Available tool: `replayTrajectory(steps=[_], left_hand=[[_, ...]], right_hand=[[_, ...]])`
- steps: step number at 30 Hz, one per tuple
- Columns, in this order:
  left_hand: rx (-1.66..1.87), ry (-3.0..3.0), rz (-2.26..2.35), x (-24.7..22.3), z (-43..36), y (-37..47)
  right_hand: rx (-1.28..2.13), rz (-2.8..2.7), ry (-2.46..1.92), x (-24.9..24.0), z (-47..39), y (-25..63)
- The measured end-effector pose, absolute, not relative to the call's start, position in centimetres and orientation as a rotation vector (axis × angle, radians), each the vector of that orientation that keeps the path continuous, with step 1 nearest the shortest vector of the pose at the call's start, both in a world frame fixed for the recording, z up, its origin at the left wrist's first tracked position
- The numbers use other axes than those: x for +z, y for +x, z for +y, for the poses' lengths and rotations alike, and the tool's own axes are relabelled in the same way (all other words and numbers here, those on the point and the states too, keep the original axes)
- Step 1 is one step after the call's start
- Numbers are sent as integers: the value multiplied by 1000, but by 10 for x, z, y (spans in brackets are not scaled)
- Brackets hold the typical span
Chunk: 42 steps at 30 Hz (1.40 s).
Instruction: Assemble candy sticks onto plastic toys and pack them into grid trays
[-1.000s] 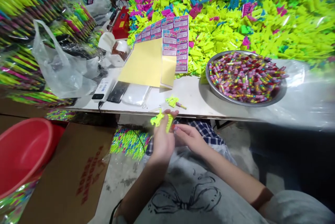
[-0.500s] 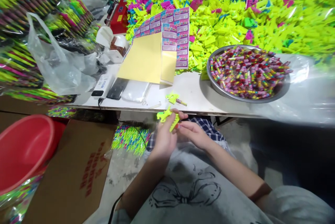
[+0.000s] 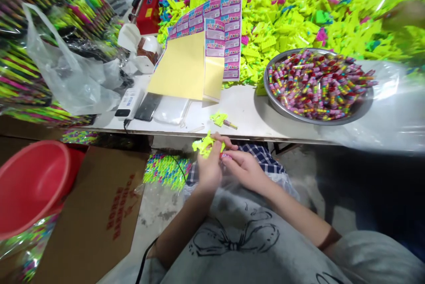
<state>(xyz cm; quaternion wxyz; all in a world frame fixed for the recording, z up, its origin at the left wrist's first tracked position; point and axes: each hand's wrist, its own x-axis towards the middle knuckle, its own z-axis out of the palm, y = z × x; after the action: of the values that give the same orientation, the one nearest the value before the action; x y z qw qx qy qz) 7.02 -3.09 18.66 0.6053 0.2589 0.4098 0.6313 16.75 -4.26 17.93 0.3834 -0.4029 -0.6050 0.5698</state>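
Observation:
My left hand [image 3: 210, 166] is closed around a neon yellow-green plastic toy piece [image 3: 203, 144], which sticks out past the thumb. Against it, my right hand [image 3: 247, 166] pinches a small wrapped candy roll [image 3: 226, 155]; only a red and pink end shows between the fingers. Both hands meet just in front of the table edge, above my lap. Just beyond them, on the white table [image 3: 247, 107], lies another yellow-green toy piece [image 3: 218, 119] with a candy roll [image 3: 230, 124] at its side.
A metal bowl [image 3: 270, 98] of candy rolls stands right, before a heap of plastic pieces [image 3: 282, 23]. Label sheets [image 3: 175, 71], a phone [image 3: 148, 107] and a plastic bag [image 3: 71, 76] are left. Below are a red basin [image 3: 33, 186] and a cardboard box [image 3: 89, 213].
The toy piece has turned in my left hand and sits slightly further left. My right fingers have come in closer around the candy roll. A blurred shape now shows at the upper right.

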Motion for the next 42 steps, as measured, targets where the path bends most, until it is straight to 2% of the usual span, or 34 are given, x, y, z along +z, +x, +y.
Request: replayTrajectory(steps=[5,10,16,18,22,25,30,34,37,42], left_hand=[[1439,622,943,181,-29,65],[1423,592,971,176,-28,60],[1233,589,1047,163,-1,31],[1279,723,1098,152,20,12],[1465,1307,1594,126,67,-26],[1304,1878,1760,108,95,-41],[1061,2241,1838,88,116,-43],[1015,2264,1910,85,115,-42],[1024,2252,1934,85,114,-43],[1021,2223,1988,82,116,-45]], right_hand=[[1741,-1330,-975,171,-39,164],[1747,-1382,-941,171,-36,161],[1431,-1604,-1174,169,-13,147],[1301,-1576,-1241,159,11,148],[811,-1779,-1525,138,67,157],[613,-1889,-1639,133,94,164],[145,-1919,-1688,164,124,217],[-229,-1904,-2120,199,158,288],[-287,-2041,-2172,209,179,318],[-329,-2399,-1924,210,189,319]])
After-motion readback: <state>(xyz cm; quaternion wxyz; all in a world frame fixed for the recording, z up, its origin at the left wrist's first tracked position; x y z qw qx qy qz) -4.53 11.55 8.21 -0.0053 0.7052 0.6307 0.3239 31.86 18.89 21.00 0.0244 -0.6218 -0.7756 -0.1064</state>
